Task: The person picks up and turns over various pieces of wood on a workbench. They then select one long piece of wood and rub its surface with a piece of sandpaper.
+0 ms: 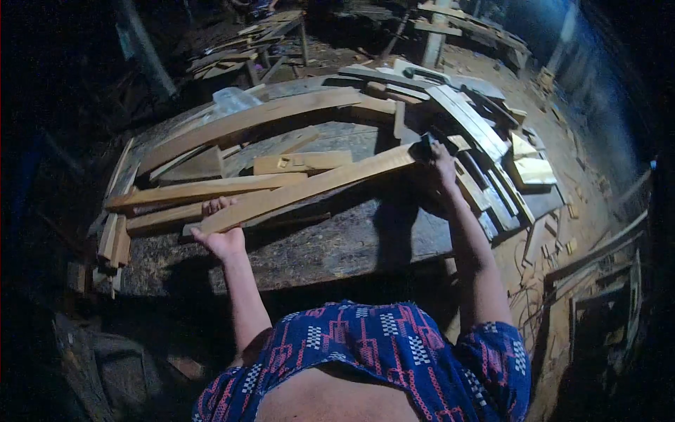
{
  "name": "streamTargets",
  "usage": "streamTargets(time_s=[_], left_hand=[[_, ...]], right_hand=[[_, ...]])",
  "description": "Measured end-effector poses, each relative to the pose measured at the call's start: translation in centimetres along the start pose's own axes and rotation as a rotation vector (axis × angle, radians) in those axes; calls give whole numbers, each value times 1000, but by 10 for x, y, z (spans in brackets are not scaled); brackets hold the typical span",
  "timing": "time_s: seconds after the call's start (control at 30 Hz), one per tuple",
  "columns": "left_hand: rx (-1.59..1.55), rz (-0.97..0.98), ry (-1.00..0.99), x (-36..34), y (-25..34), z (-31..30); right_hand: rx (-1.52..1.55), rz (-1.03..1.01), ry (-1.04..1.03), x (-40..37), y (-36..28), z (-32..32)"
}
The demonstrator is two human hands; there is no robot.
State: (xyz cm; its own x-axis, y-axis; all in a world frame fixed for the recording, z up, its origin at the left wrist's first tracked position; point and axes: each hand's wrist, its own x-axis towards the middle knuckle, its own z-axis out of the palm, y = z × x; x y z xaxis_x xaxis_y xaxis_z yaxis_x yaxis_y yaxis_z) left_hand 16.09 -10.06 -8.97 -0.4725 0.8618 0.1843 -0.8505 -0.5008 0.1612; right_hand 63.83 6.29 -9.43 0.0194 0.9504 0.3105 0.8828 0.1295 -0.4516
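A long, slightly curved wooden piece (309,188) slants across the workbench (337,246). My left hand (222,235) grips its lower left end, with the palm below and the fingers behind the wood. At the far right end of the piece, my right hand (440,165) is closed on a small dark object (424,148), which touches the wood; its shape is hard to make out in the shadow. Behind the long piece lies a short wooden block (302,162) with a hole cut in it.
A large curved board (246,123) lies along the bench's back. Long planks (467,121) and offcuts are piled at the right, with another wooden strip (204,190) at the left. A second table (253,53) with wood stands behind, beside a post (434,42).
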Motion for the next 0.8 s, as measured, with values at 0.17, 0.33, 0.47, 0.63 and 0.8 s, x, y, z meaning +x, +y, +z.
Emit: streamTargets(time_s=[0.17, 0.33, 0.47, 0.63, 0.8], left_hand=[[130, 154, 269, -3, -5, 34], [119, 181, 258, 5, -6, 21], [187, 232, 390, 11, -2, 18], [256, 269, 391, 22, -2, 11], [311, 274, 344, 27, -14, 15]], right_hand=[[282, 34, 297, -4, 8, 23], [209, -513, 57, -73, -146, 64], [258, -614, 47, -80, -157, 46], [272, -229, 182, 11, -2, -2], [91, 256, 155, 62, 103, -17]])
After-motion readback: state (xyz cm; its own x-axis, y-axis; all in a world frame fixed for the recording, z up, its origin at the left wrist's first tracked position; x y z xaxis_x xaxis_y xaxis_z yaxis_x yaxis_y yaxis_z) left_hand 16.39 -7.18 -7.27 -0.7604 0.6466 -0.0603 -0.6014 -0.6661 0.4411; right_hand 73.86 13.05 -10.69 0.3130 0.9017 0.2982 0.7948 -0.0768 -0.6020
